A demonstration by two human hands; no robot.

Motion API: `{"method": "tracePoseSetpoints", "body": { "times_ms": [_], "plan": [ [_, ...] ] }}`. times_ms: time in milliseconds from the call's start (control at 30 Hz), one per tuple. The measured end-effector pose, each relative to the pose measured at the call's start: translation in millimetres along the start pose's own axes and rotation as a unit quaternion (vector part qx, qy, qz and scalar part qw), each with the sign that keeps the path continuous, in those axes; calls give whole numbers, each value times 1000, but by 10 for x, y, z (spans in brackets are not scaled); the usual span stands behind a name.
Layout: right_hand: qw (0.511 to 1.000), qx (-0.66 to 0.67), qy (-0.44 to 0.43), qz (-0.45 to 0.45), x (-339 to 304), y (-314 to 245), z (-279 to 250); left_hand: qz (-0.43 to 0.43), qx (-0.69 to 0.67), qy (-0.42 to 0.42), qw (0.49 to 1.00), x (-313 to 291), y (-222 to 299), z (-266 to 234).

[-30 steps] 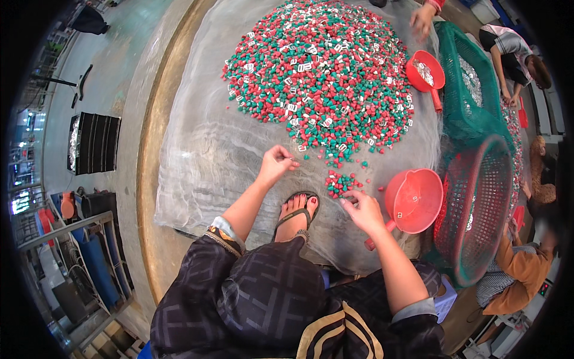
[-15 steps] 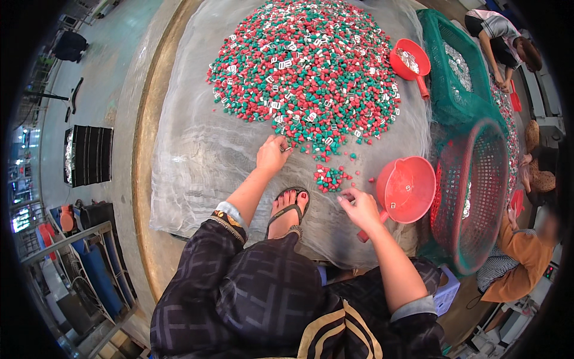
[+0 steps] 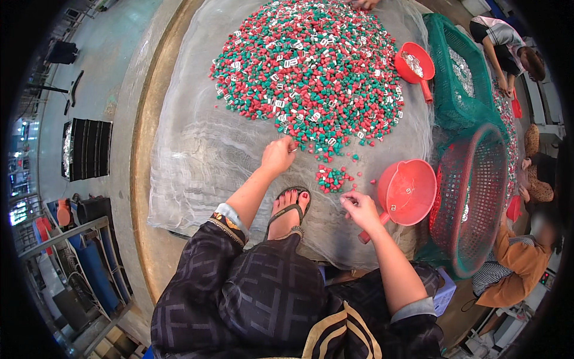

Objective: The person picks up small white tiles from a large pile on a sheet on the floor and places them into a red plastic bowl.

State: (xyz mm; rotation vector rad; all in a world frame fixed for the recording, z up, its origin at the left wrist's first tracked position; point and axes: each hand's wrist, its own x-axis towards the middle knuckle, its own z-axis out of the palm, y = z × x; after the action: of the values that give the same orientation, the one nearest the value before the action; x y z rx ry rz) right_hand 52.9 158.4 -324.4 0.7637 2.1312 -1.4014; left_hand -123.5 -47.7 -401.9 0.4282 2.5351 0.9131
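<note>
A broad pile of small red and green cone-shaped pieces (image 3: 311,78), mixed with white and silvery buckle-like frames, lies on a sheer whitish mesh sheet (image 3: 197,161). At the pile's near edge my left hand (image 3: 278,155) has its fingers pinched together; a light speck shows at the fingertips, too small to name. My right hand (image 3: 360,209) is closed in a pinch, and what it holds cannot be made out. It hovers over the handle of a red dipper (image 3: 412,191) with a couple of white frames inside. A little heap of cones (image 3: 332,179) lies just beyond its fingers.
A second red dipper (image 3: 414,63) with silvery pieces rests at the pile's right. Further right are a green net-covered crate (image 3: 445,105) and a large red basket (image 3: 472,239). Another person's hand (image 3: 363,5) touches the pile's far edge; other people sit at right.
My left hand has shifted slightly right along the pile's edge, still pinched. My right hand stays almost where it was. Another person's hand has come in at the far edge.
</note>
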Motion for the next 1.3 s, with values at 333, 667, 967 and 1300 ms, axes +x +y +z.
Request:
{"method": "tracePoseSetpoints", "body": {
  "times_ms": [333, 667, 967, 1300],
  "plan": [
    [997, 71, 6, -1, 43, -115, 115, 189, 100, -51, 975, 423, 565, 445],
    [880, 457, -29, 123, 57, -142, 43, 71, -238, -256, 934, -11, 803, 304],
    [847, 510, -40, 144, 84, 28, -83, 159, -167, -139, 963, 270, 998, 115],
    [898, 408, -30, 161, 71, 195, -160, 203, 61, -75, 974, 417, 387, 261]
  ]
}}
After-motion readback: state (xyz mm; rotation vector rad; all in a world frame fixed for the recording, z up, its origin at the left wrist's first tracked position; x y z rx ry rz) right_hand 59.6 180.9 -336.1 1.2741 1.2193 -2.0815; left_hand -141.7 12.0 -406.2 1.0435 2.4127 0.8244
